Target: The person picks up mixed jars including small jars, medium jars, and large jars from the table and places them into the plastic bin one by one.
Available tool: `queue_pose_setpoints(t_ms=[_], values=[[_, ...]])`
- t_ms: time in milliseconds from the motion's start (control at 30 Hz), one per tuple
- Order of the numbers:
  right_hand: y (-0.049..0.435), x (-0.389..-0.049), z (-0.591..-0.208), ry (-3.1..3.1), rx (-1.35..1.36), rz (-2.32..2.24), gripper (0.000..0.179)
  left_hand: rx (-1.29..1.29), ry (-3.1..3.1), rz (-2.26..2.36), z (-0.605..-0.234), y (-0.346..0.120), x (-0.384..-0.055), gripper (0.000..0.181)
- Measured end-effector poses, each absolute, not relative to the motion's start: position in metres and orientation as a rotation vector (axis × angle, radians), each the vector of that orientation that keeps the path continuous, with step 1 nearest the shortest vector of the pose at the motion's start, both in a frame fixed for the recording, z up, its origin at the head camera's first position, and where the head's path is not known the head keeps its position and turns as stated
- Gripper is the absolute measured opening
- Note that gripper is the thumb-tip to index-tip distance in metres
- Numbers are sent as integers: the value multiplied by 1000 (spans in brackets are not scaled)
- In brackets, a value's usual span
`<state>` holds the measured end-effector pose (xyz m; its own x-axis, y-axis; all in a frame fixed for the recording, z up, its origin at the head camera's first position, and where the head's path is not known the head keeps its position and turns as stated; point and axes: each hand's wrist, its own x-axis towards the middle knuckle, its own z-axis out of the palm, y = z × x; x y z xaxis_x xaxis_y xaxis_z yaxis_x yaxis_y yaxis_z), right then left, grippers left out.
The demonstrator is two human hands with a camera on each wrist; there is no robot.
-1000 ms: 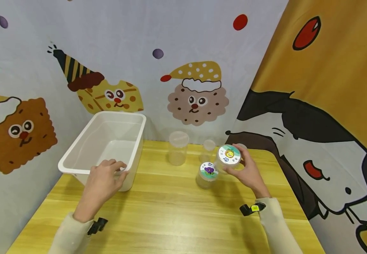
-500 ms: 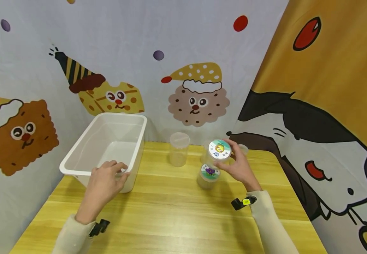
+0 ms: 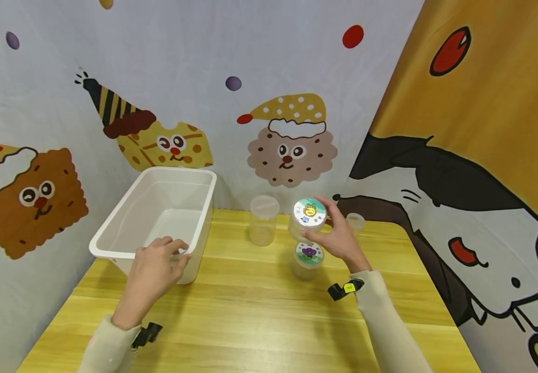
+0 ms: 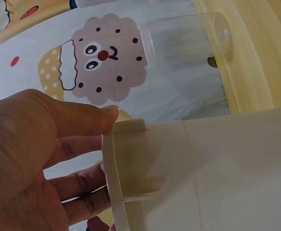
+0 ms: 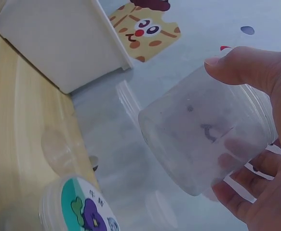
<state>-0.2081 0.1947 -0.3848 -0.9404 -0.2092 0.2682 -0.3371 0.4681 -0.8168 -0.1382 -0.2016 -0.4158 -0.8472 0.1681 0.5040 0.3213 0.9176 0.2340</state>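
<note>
My left hand (image 3: 154, 267) grips the near corner of a white plastic bin (image 3: 201, 243), thumb at the rim (image 4: 110, 159) and fingers curled against it. Held up in my right hand (image 3: 338, 238) is a clear jar (image 5: 193, 130), its lid labelled with a yellow flower (image 3: 309, 212). In the right wrist view my thumb and fingers press its sides, and the clear wall shows no contents. Just below it on the table stands a second jar (image 3: 308, 267) with a purple-flower lid, overlapped by the held one in the head view.
A tall clear container (image 3: 263, 228) stands left of the held jar, near the curtain. Farther right at the back sits a small clear container (image 3: 355, 221). The wooden table (image 3: 250, 321) meets a printed curtain (image 3: 231, 129) behind.
My right hand has carried the yellow-flower jar leftward and a little up, and it now covers the spot where a small clear container showed. My left hand stays on the bin.
</note>
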Motion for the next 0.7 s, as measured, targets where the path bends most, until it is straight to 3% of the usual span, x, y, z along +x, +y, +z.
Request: queue_pose_setpoints(t_ms=[700], values=[[153, -229, -368, -2548, 602, 1508, 83, -371, -2547, -417, -417, -202, -140, 18]])
